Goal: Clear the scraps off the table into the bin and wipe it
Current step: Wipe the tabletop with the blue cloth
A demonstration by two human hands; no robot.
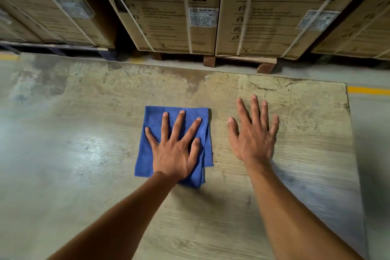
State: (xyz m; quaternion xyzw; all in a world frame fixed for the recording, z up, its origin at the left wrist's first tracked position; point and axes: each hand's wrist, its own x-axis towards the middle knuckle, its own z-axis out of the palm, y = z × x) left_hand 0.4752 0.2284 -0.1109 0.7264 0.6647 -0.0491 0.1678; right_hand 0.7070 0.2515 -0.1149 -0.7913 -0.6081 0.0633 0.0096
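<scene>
- Nearest, two bare forearms reach from the near edge over the table point(84, 154), a worn, scuffed wooden top with pale streaks.
- Left hand point(175, 154) lies flat on the cloth point(147, 154), fingers straight and spread, pressing it to the table; grip released, nothing grasped.
- Cloth is blue, folded to a rough square, near the table's middle, just left of the right hand and apart from it.
- Right hand point(252, 135) lies palm down on the bare table, fingers straight and spread; grip released, holding nothing.
- Farther, the table's far edge runs left to right, with a dark stain point(190, 82) near it.
- Beyond, grey floor point(369, 124) with a yellow line point(368, 90) at the right.
- Farthest, strapped boxes point(175, 10) marked "Clamp bottom" and "CAUTION" stand on pallets point(240, 62).
</scene>
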